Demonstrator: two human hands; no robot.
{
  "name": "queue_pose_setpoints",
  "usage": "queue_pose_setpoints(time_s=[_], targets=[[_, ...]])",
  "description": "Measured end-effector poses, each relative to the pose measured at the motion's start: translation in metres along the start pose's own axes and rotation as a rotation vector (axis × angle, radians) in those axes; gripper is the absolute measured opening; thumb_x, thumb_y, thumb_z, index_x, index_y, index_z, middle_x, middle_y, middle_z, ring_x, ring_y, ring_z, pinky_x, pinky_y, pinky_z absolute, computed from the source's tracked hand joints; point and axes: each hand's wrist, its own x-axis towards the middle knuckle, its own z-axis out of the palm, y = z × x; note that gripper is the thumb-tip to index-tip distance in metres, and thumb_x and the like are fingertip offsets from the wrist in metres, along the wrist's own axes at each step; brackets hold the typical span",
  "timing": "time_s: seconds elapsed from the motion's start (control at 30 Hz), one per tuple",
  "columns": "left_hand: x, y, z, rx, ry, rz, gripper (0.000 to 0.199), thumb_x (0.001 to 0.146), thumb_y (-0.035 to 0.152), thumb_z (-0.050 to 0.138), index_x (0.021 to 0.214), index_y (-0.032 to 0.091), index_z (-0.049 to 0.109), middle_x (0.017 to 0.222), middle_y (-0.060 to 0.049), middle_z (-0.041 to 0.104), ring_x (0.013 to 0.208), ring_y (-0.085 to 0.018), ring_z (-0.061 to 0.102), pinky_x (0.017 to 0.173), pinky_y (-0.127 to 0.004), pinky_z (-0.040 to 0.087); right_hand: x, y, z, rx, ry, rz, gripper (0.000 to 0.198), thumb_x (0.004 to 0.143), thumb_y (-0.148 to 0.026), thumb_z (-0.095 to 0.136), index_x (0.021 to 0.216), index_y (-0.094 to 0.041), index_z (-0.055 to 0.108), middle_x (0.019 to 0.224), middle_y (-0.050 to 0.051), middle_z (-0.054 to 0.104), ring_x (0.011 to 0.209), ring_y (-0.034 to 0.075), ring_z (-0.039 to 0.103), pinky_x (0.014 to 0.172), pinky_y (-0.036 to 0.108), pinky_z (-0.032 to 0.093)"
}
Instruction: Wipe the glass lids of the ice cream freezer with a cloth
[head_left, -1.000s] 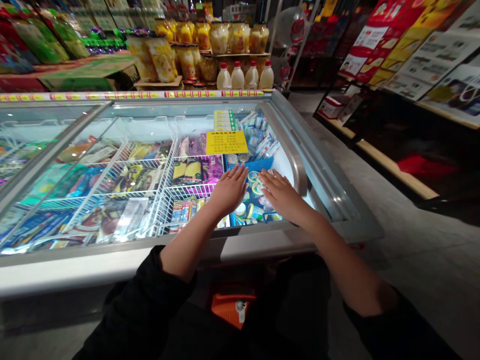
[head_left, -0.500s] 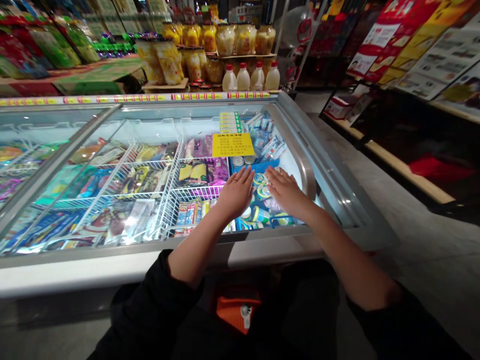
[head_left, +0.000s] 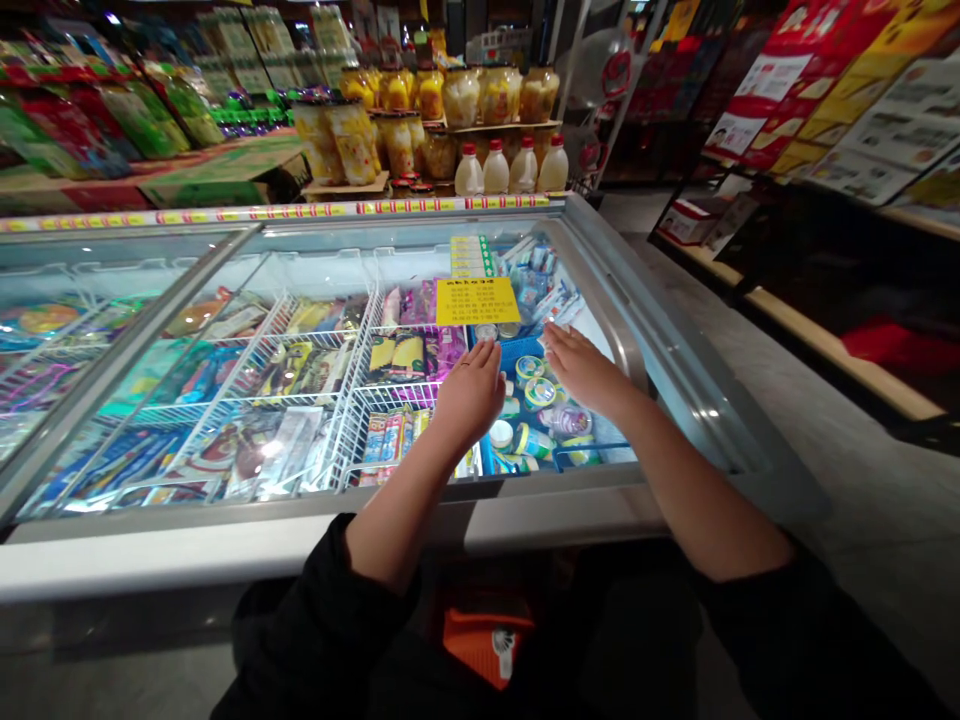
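Observation:
Both my hands are stretched out over the right end of a glass-topped chest freezer (head_left: 570, 512). My left hand (head_left: 470, 395) is palm down, fingers extended and holding nothing, with a ring on one finger. To its right, my right hand (head_left: 581, 370) is flat too, angled inward, with nothing in it. I cannot tell whether either palm presses on glass. Between and below them show ice cream cups (head_left: 538, 392) in a blue basket (head_left: 517, 350). A yellow sign (head_left: 478, 302) with black writing lies just beyond my fingertips.
White wire baskets (head_left: 341, 430) of wrapped ice creams fill the freezer to the left. Behind it stand fruit jars (head_left: 501, 95) and red-capped bottles (head_left: 495, 168). Stacked boxes (head_left: 862, 120) sit on a shelf at right. Something orange (head_left: 487, 640) is below the freezer's front edge.
My hands have moved slightly farther apart, the right one reaching a little farther forward. The view has shifted slightly, so the freezer appears lower and more to the right.

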Motion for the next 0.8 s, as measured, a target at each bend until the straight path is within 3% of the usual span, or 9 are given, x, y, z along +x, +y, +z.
queue_pose_setpoints(time_s=[0.13,0.27,0.43,0.6,0.8], targets=[[0.004,0.007,0.005,0.019,0.017,0.040,0.057,0.107,0.020,0.035,0.161,0.004,0.044,0.170,-0.015,0.040,0.160,-0.023,0.037,0.133,-0.039,0.031,-0.014,-0.017,0.009,0.015,0.006,-0.028,0.064,0.107,-0.034,0.027,0.164,-0.010,0.043,0.173,0.012,0.038,0.162,0.033,0.030,0.133,0.057,0.028],[0.009,0.011,0.009,0.035,0.028,0.042,0.058,0.106,0.021,0.036,0.161,0.004,0.043,0.170,-0.017,0.040,0.160,-0.024,0.037,0.134,-0.041,0.029,0.020,-0.025,0.008,0.038,-0.053,-0.074,0.063,0.107,-0.030,0.028,0.166,-0.011,0.040,0.175,0.010,0.035,0.164,0.031,0.025,0.134,0.054,0.025],[0.003,0.004,0.002,0.042,-0.008,-0.023,0.059,0.108,0.023,0.037,0.162,0.001,0.040,0.172,-0.017,0.037,0.162,-0.026,0.034,0.135,-0.041,0.028,0.070,-0.008,0.002,-0.031,-0.043,0.049,0.062,0.107,-0.026,0.030,0.163,-0.002,0.040,0.173,0.018,0.035,0.163,0.029,0.029,0.135,0.047,0.023],[0.002,-0.001,-0.006,0.050,-0.026,-0.083,0.059,0.109,0.024,0.038,0.164,0.001,0.038,0.173,-0.017,0.034,0.163,-0.026,0.031,0.135,-0.040,0.027,0.066,-0.002,0.012,-0.052,0.046,0.144,0.063,0.108,-0.028,0.028,0.161,0.003,0.041,0.168,0.027,0.042,0.161,0.037,0.032,0.132,0.056,0.026],[0.012,0.004,0.001,0.041,0.011,-0.036,0.059,0.108,0.024,0.037,0.163,0.006,0.040,0.172,-0.016,0.036,0.162,-0.025,0.033,0.135,-0.042,0.028,0.064,-0.007,0.017,0.040,0.025,-0.029,0.064,0.107,-0.033,0.030,0.168,-0.014,0.038,0.172,0.010,0.040,0.164,0.034,0.025,0.134,0.061,0.024]])
